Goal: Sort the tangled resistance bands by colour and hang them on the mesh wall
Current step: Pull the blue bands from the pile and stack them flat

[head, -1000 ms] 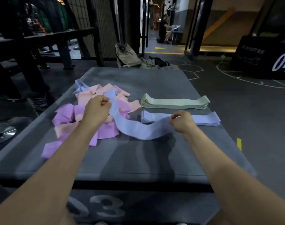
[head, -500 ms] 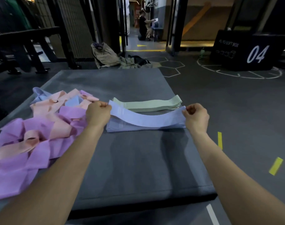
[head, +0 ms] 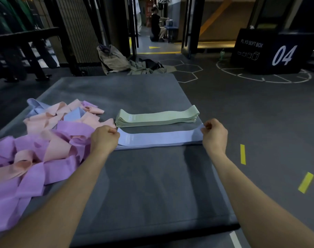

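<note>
While the left hand [head: 104, 138] pinches one end of a blue band [head: 159, 137], the right hand [head: 214, 134] pinches the other, holding it flat on the blue stack between them. Just beyond lies the green stack [head: 157, 117]; a tangled pink-and-purple pile [head: 40, 140] sits left of the left hand.

grey mat [head: 138, 185], black box [head: 270, 51], khaki bag [head: 113, 59]

You're working in dim indoor light; the brightest patch is the lit doorway [head: 158, 33] far ahead. Soft shadows of your forearms fall on the grey mat [head: 152, 185]. Wide-angle bending curves the edges, and the background looks slightly soft.
</note>
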Action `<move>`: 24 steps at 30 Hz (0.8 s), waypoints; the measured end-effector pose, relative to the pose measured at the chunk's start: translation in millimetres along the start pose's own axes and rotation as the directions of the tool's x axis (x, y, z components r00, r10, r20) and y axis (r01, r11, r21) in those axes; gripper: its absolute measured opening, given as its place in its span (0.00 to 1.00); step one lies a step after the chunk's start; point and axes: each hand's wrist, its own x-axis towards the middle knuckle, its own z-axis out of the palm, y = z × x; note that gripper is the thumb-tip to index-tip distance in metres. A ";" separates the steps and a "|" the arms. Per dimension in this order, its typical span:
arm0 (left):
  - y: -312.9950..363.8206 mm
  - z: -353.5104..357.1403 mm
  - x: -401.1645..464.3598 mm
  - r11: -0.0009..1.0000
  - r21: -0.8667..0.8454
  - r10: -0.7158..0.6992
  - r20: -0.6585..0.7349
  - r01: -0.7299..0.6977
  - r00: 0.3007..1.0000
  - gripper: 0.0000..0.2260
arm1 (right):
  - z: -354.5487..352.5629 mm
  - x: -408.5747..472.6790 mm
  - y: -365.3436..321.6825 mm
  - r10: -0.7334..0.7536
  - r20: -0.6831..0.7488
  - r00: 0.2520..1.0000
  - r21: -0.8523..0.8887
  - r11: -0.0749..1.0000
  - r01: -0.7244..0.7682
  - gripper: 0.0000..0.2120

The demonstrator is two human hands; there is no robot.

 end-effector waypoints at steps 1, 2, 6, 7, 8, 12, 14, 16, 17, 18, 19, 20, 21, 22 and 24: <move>-0.5 -0.2 -0.7 1.000 0.004 0.007 0.003 -0.007 1.000 0.11 | 0.5 -0.5 -0.1 -0.016 -0.004 1.000 -0.031 0.999 0.016 0.07; -1.2 -0.5 -0.7 1.000 0.002 0.011 0.005 -0.011 1.000 0.11 | 1.1 -1.6 -1.1 -0.042 -0.008 0.999 -0.076 0.996 0.041 0.08; -7.9 -0.6 3.0 0.999 -0.030 0.012 0.009 -0.011 1.000 0.11 | 11.7 -13.4 -18.5 -0.204 0.059 0.977 -0.178 0.961 0.211 0.11; -9.5 -0.3 3.8 0.999 -0.039 0.011 0.008 -0.011 1.000 0.11 | 18.2 -18.3 -25.7 -0.264 0.130 0.956 -0.156 0.946 0.283 0.11; -11.3 0.3 4.9 0.998 -0.057 0.010 0.006 -0.010 1.000 0.11 | 25.9 -24.0 -33.7 -0.325 0.218 0.920 -0.116 0.927 0.355 0.11; -19.3 2.0 11.1 0.983 -0.180 -0.024 0.056 0.034 0.998 0.10 | 53.6 -46.8 -62.8 -0.418 0.543 0.729 0.012 0.871 0.491 0.20; -24.7 1.5 15.1 0.960 -0.275 -0.032 0.115 0.062 0.993 0.12 | 64.3 -53.1 -70.8 -0.431 0.619 0.657 0.010 0.840 0.542 0.24; -29.7 0.0 18.0 0.947 -0.316 -0.015 0.133 0.056 0.991 0.12 | 73.4 -56.8 -76.3 -0.442 0.652 0.616 0.007 0.816 0.578 0.26; -31.9 -0.8 19.0 0.948 -0.317 0.003 0.130 0.039 0.991 0.11 | 77.3 -57.9 -77.9 -0.444 0.663 0.602 0.002 0.806 0.593 0.27; -34.1 -1.3 20.6 0.947 -0.321 0.023 0.127 0.019 0.992 0.10 | 80.9 -58.5 -79.2 -0.446 0.675 0.588 -0.004 0.794 0.607 0.28; -36.3 -2.1 22.5 0.943 -0.333 0.040 0.126 0.004 0.991 0.09 | 83.8 -59.0 -80.0 -0.446 0.688 0.573 -0.009 0.783 0.621 0.29; -38.4 -3.3 23.8 0.938 -0.345 0.053 0.129 -0.005 0.990 0.10 | 86.0 -58.9 -80.5 -0.442 0.702 0.559 -0.012 0.777 0.630 0.30; -39.6 -4.6 24.5 0.935 -0.354 0.062 0.137 -0.009 0.989 0.11 | 87.4 -58.5 -80.6 -0.437 0.713 0.548 -0.013 0.773 0.634 0.30; -40.7 -6.1 24.7 0.933 -0.359 0.070 0.151 -0.011 0.986 0.12 | 88.4 -57.5 -80.7 -0.432 0.721 0.542 -0.013 0.773 0.634 0.30; -40.3 -8.6 23.9 0.930 -0.368 0.096 0.201 -0.016 0.975 0.14 | 88.4 -55.5 -81.4 -0.428 0.724 0.542 -0.009 0.779 0.627 0.29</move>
